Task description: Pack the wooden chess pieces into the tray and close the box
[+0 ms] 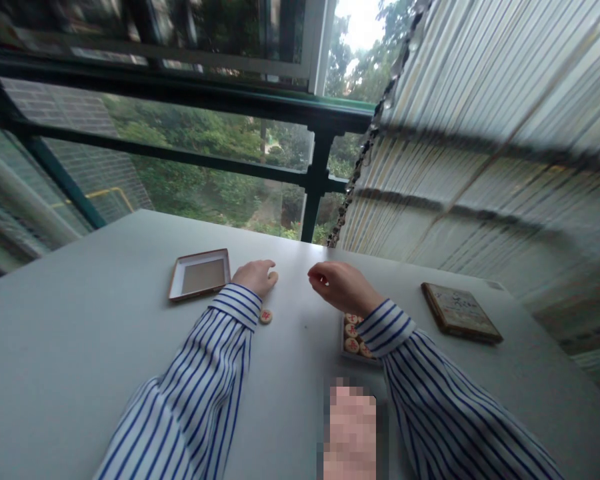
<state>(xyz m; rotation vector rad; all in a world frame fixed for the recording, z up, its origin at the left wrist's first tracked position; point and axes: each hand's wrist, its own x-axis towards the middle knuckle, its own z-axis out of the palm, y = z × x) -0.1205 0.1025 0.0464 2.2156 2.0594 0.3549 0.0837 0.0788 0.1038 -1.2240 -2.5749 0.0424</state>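
My left hand (254, 275) rests on the white table (80, 333), fingers curled down onto a round wooden game piece (273, 277) at its fingertips. Another round piece with a red mark (266, 316) lies just beside my left cuff. My right hand (343, 285) hovers a little to the right, fingers curled in a loose pinch; whether anything is in it I cannot make out. Under my right wrist sits a small tray of several round pieces (354, 337). Both arms wear blue-striped sleeves.
An open brown box half with a white rim (200, 275) lies left of my left hand. A brown box lid (461, 311) lies at the right. Behind the table stand a dark window railing (310, 177) and striped blinds (480, 133).
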